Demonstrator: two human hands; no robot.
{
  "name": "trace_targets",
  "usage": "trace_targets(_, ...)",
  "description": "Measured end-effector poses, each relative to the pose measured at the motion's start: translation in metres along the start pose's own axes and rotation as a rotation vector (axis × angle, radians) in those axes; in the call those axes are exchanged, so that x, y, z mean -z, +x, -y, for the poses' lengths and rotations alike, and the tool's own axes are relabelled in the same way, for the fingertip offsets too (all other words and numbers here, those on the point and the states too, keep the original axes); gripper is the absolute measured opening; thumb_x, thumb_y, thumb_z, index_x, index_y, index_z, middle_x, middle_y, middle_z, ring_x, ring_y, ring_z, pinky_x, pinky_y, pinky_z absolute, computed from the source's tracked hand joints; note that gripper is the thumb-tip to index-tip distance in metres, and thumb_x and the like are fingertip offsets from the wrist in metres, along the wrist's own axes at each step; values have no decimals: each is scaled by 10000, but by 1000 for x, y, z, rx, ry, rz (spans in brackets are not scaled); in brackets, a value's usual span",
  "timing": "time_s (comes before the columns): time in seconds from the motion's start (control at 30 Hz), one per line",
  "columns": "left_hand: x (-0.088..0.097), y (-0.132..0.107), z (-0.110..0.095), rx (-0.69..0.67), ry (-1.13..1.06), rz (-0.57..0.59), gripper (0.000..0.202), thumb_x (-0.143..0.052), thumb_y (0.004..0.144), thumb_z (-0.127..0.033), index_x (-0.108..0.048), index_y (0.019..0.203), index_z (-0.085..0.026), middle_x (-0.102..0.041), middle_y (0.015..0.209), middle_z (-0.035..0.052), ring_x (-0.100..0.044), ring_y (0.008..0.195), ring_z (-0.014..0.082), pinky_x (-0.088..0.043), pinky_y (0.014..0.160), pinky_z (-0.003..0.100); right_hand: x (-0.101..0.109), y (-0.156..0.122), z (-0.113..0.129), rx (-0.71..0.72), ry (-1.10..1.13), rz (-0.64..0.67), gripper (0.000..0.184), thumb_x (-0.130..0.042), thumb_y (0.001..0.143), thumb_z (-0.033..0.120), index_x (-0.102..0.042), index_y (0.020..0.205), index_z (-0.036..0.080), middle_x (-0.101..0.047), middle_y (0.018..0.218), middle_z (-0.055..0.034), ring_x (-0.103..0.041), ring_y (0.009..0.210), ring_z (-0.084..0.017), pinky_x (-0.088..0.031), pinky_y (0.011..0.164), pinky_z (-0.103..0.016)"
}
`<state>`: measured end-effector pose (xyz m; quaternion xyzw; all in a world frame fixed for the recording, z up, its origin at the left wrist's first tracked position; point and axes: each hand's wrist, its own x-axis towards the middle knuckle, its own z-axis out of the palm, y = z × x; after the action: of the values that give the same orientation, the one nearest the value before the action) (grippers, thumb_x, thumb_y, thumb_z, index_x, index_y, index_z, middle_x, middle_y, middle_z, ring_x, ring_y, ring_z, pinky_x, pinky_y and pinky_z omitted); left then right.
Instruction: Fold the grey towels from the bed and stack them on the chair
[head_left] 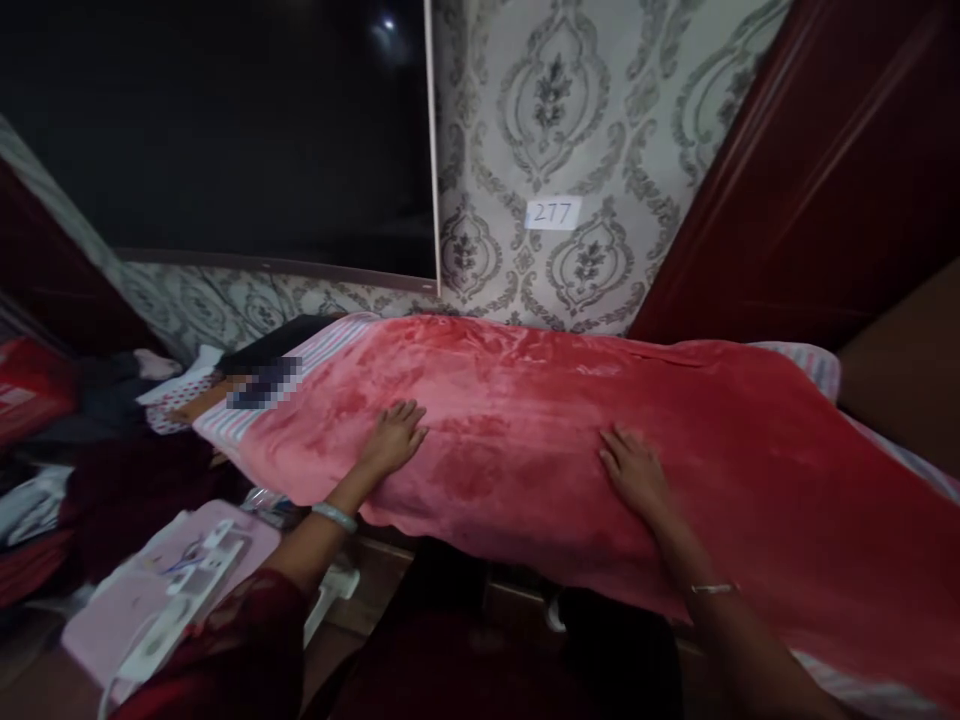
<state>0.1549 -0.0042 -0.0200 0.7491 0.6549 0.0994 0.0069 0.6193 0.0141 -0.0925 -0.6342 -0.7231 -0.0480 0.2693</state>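
A red plush blanket lies spread over a long surface in front of me, draping down at the near edge. Flat on its left part rests my left hand, fingers stretched out. My right hand lies on the blanket further right, also with extended fingers. Neither hand grips anything. Beneath the blanket, a striped cloth shows at the left end, and more of it peeks out on the right. Patches of the pile look darker where the nap is brushed differently.
A large dark television hangs above the left end. A paper marked 277 is on the patterned wall. At the lower left stand a pink stool and a white power strip, near heaped clothes. Dark red wood panelling rises at right.
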Motion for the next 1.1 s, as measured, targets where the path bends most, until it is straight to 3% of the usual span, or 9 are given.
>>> trace_targets(0.23,-10,-4,10,-48,-53,-168,412,-453,1002,-348,-651,1342,-227,-593,1465,118,-500,1393,293,-403,1162,482,-12,-8,-11,44,37,-48,559,-368,949,458,-705,1286,165,-662,1353,-166,-572,1304,-333,-415,1135,-565)
trace_targets(0.47,-12,5,29,-46,-116,-135,397,-437,990,-238,-685,1298,-213,-634,1409,108,-557,1321,257,-434,1137,454,-17,-8,-20,61,36,-33,605,-360,936,500,-722,1247,128,-664,1338,-195,-596,1273,-362,-429,1126,-578)
trace_targets(0.73,18,28,90,110,-26,-164,338,-462,946,-212,-738,1134,-160,-691,1260,142,-612,1200,266,-461,1085,408,-23,-9,-28,85,30,-56,627,-353,927,524,-728,1234,127,-677,1320,-187,-631,1235,-361,-453,1114,-571)
trace_targets(0.93,46,37,140,351,49,-188,366,-434,914,-181,-706,1142,-92,-666,1233,231,-611,1178,329,-486,1015,452,-25,-8,-33,115,42,-69,609,-362,937,532,-723,1243,148,-684,1315,-169,-639,1223,-356,-474,1100,-564)
trace_targets(1.1,59,53,173,485,36,-152,335,-510,903,-224,-702,1149,-100,-682,1211,237,-636,1175,342,-506,980,441,-26,-8,-33,94,32,-63,599,-363,939,527,-722,1243,157,-686,1317,-160,-641,1221,-355,-481,1092,-573)
